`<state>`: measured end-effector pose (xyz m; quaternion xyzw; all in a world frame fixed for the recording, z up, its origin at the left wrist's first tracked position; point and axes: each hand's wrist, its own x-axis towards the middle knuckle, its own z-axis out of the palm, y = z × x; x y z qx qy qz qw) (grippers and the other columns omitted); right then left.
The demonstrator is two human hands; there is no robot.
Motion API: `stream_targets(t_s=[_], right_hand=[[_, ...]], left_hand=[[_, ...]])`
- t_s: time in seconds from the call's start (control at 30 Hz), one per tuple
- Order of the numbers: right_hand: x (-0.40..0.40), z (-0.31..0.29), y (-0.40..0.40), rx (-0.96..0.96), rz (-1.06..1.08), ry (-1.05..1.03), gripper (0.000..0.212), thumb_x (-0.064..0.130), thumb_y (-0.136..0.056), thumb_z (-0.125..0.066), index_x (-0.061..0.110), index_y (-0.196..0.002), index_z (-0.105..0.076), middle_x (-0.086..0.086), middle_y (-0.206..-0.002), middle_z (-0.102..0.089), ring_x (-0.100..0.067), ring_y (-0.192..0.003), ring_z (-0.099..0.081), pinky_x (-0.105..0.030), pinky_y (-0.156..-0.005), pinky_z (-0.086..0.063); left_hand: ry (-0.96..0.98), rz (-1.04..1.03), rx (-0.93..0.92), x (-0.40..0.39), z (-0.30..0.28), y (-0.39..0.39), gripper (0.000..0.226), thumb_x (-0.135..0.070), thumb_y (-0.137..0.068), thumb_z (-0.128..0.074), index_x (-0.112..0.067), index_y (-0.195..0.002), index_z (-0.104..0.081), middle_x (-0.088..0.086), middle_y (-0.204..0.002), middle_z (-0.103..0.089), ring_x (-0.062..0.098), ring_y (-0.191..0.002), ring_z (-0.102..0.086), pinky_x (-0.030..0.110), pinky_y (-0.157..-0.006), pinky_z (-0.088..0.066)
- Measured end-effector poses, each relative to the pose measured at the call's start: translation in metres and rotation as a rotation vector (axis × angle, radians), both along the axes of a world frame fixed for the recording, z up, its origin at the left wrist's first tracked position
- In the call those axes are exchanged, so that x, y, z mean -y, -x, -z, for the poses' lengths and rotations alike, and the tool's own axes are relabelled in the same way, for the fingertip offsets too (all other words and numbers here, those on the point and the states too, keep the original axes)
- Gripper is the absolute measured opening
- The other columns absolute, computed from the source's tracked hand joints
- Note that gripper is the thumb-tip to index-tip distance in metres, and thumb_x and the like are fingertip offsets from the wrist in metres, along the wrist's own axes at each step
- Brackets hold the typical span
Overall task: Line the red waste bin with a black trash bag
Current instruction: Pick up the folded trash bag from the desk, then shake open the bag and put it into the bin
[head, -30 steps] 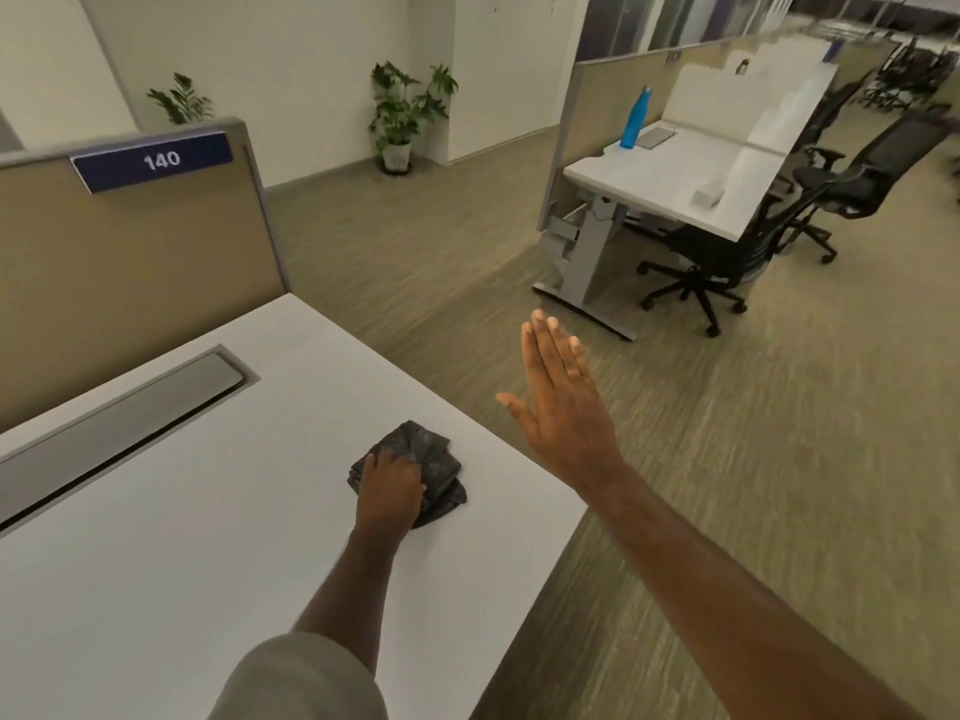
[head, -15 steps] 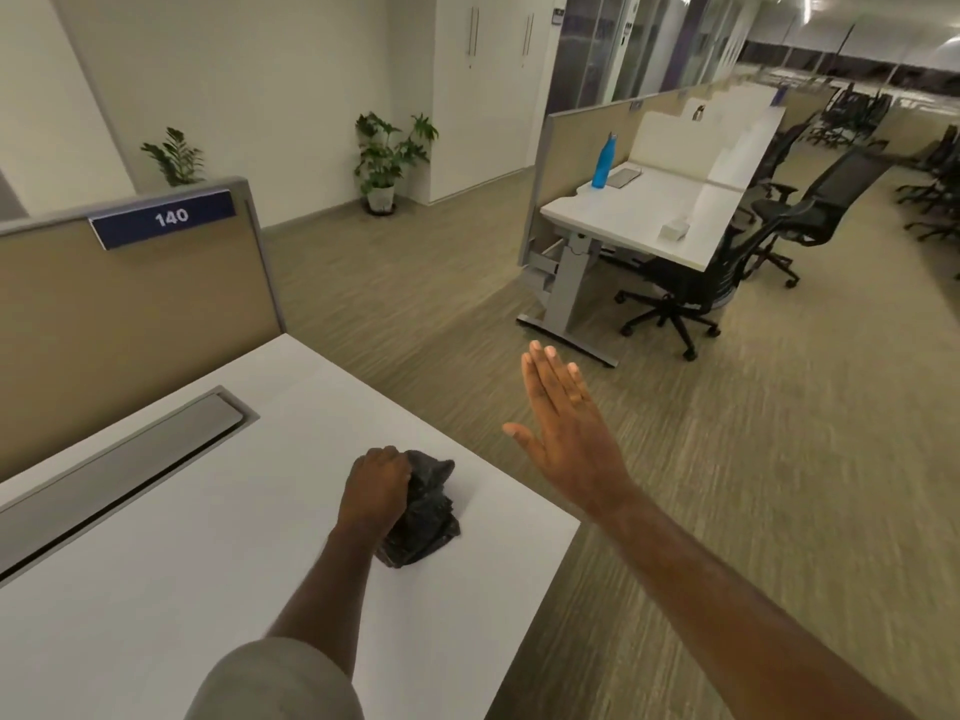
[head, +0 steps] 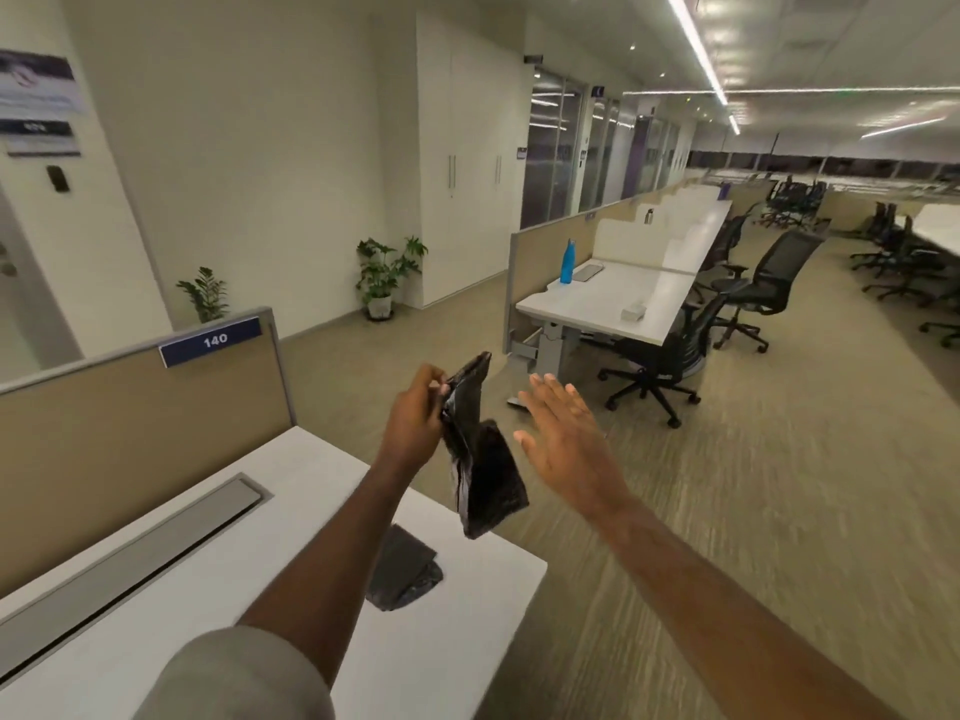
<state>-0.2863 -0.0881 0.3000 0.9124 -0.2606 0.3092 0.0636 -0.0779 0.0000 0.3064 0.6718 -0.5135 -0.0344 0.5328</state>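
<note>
My left hand [head: 415, 426] is closed on a folded black trash bag [head: 483, 459] and holds it in the air above the desk's right corner; the bag hangs down partly unfolded. A second folded black bag [head: 402, 569] lies flat on the white desk [head: 208, 589] below my left forearm. My right hand [head: 569, 444] is raised just right of the held bag, palm flat and fingers spread, not touching it. No red waste bin is in view.
A tan partition [head: 135, 428] with a "140" sign stands behind the desk, which has a grey cable tray [head: 130, 558]. Across the carpeted aisle is another white desk [head: 613, 298] with a blue bottle [head: 567, 262] and black office chairs [head: 665, 356]. Potted plants [head: 384, 278] stand by the wall.
My left hand has lifted one black bag off the desk into the air, leaving another folded bag lying there. The view has tilted upward. My right hand stays raised and open.
</note>
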Motion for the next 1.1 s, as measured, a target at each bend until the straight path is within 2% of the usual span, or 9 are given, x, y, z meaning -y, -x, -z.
stream_targets(t_s=[0.13,0.23,0.37,0.53,0.7,0.8,0.9,1.0,1.1], right_hand=[[-0.024,-0.03,0.054,0.159,-0.003,-0.071,0.045,0.041,-0.098,-0.055,0.017,-0.136,-0.059,-0.006,-0.143,-0.06,-0.024,-0.137,-0.052,-0.038,-0.119,-0.034],[-0.047,-0.048,0.101,0.303,-0.044,-0.167,0.047,0.047,-0.096,-0.057,0.018,-0.133,-0.062,-0.005,-0.134,-0.066,-0.023,-0.129,-0.056,-0.04,-0.11,-0.042],[-0.068,-0.054,0.166,0.355,-0.092,-0.339,0.063,0.058,-0.091,-0.056,0.028,-0.145,-0.048,0.002,-0.145,-0.055,-0.015,-0.136,-0.044,-0.033,-0.106,-0.043],[-0.095,-0.034,0.229,0.349,-0.097,-0.417,0.086,0.062,-0.081,-0.071,0.027,-0.152,-0.039,0.005,-0.153,-0.046,0.0,-0.136,-0.032,-0.032,-0.113,-0.038],[-0.138,-0.001,0.253,0.491,-0.105,-0.662,0.11,0.075,-0.07,-0.071,0.037,-0.159,-0.017,0.018,-0.165,-0.024,0.001,-0.148,-0.023,-0.04,-0.122,-0.03],[-0.177,0.01,0.243,0.724,-0.067,-0.726,0.108,0.061,-0.071,-0.077,0.037,-0.158,-0.017,0.037,-0.157,-0.026,0.011,-0.143,-0.029,-0.025,-0.119,-0.032],[-0.195,0.009,0.246,0.922,0.148,-0.828,0.111,0.036,-0.076,-0.08,0.03,-0.161,-0.009,0.016,-0.155,-0.038,-0.002,-0.136,-0.042,-0.029,-0.116,-0.035],[-0.183,0.014,0.271,1.009,0.203,-0.98,0.094,0.011,-0.086,-0.07,0.028,-0.159,-0.014,0.006,-0.139,-0.056,-0.005,-0.111,-0.06,-0.012,-0.09,-0.047],[-0.168,0.039,0.305,0.917,0.297,-0.949,0.07,0.006,-0.091,-0.059,0.026,-0.153,-0.035,-0.002,-0.096,-0.069,-0.006,-0.063,-0.062,-0.018,-0.053,-0.049]], left_hand=[[0.139,0.031,-0.123,-0.008,-0.061,0.064,0.023,0.007,-0.086,-0.054,-0.008,-0.103,-0.054,0.002,-0.08,-0.067,0.008,-0.067,-0.064,0.027,-0.049,-0.053],[0.213,0.03,-0.205,-0.013,-0.099,0.114,0.027,0.013,-0.084,-0.046,-0.005,-0.104,-0.052,0.002,-0.08,-0.064,0.017,-0.068,-0.064,0.034,-0.048,-0.057],[0.24,-0.007,-0.326,-0.015,-0.137,0.169,0.024,0.006,-0.086,-0.043,-0.011,-0.1,-0.052,0.006,-0.086,-0.063,0.029,-0.078,-0.069,0.048,-0.053,-0.061],[0.261,-0.083,-0.437,-0.009,-0.171,0.234,0.026,-0.001,-0.081,-0.041,-0.015,-0.099,-0.054,0.011,-0.1,-0.066,0.027,-0.089,-0.065,0.054,-0.083,-0.059],[0.254,-0.019,-0.552,0.001,-0.189,0.293,0.029,-0.016,-0.076,-0.042,-0.017,-0.102,-0.055,0.009,-0.103,-0.068,0.029,-0.092,-0.069,0.053,-0.078,-0.061],[0.228,0.016,-0.689,0.011,-0.19,0.323,0.036,-0.021,-0.071,-0.041,-0.017,-0.103,-0.058,0.012,-0.105,-0.07,0.034,-0.091,-0.071,0.056,-0.072,-0.061],[0.212,0.14,-0.953,0.002,-0.196,0.368,0.027,-0.019,-0.091,-0.037,-0.014,-0.096,-0.063,0.012,-0.102,-0.07,0.032,-0.093,-0.068,0.053,-0.082,-0.06],[0.146,0.141,-1.141,0.006,-0.187,0.383,0.038,-0.02,-0.101,-0.026,-0.011,-0.097,-0.062,0.009,-0.089,-0.065,0.024,-0.081,-0.062,0.036,-0.073,-0.055],[0.141,0.088,-1.101,0.017,-0.174,0.38,0.037,-0.016,-0.1,-0.035,-0.003,-0.126,-0.057,0.015,-0.117,-0.066,0.025,-0.092,-0.06,0.041,-0.086,-0.056]])
